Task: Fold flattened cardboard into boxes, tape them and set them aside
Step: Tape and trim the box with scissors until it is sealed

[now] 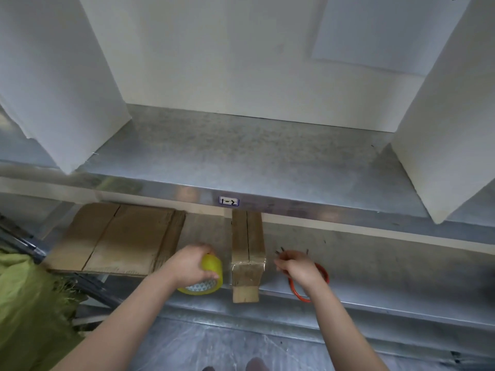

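A narrow cardboard box [247,253] lies on the lower metal shelf [375,269], its near end sealed with clear tape and overhanging the shelf edge. My left hand [191,263] grips a yellow roll of tape [207,277] just left of the box. My right hand [296,266] is right of the box, fingers curled on red-handled scissors [308,287] lying on the shelf. A flattened cardboard sheet [120,239] lies further left on the same shelf.
An upper metal shelf [241,162] with a small label carries large white boxes at the left [59,76] and right [450,129]. A green woven sack [32,303] sits at the lower left. Plastic-covered floor lies below.
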The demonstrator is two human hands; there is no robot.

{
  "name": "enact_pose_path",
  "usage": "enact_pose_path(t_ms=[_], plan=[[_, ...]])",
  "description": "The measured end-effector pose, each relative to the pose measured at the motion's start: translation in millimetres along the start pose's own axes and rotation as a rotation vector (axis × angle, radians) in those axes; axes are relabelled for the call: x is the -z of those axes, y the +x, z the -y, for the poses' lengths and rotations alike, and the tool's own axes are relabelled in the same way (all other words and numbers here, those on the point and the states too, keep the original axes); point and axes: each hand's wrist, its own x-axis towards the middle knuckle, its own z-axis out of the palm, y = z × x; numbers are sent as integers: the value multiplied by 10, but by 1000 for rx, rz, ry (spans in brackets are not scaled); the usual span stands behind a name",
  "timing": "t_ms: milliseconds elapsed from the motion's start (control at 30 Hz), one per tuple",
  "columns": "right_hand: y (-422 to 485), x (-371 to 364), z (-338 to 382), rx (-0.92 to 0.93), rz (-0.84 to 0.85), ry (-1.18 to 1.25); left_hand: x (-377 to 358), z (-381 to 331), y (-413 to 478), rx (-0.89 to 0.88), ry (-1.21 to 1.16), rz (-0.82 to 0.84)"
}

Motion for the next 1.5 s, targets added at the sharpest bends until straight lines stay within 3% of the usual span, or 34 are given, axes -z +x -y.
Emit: enact_pose_path(t_ms=[367, 500, 567, 633, 700, 833, 967, 1167, 1267, 1500], plan=[[-6, -324, -129, -19, -124, 118, -398, -87, -114, -94, -24, -116], [-103, -384, -187, 156, -247, -7, -430, -132, -141, -102, 45, -140], [-177, -291, -168, 236, -193, 102, -408, -146, -148, -119, 37, -125], [-229, -215, -123, 262, -12, 277, -398, -142, -142, -114, 15, -104], [-256, -221, -69, 332, 75, 194, -404, -134, -132, -90, -7, -102], [-241, -431, -28, 416, 26, -70, -381, -117, -110, -45, -35, -105], [-170, -435, -74, 413, -56, -24, -224, -1, -134, -50, -142, -154], [-71, -441, -85, 340, -10, 126, -20, 64, -222, -105, -279, -144], [-48, -470, -51, 371, -5, 118, -17, 88, -168, -65, -160, -59], [-74, -422, 9, 346, 25, 29, -48, 79, -101, -57, 202, -113]])
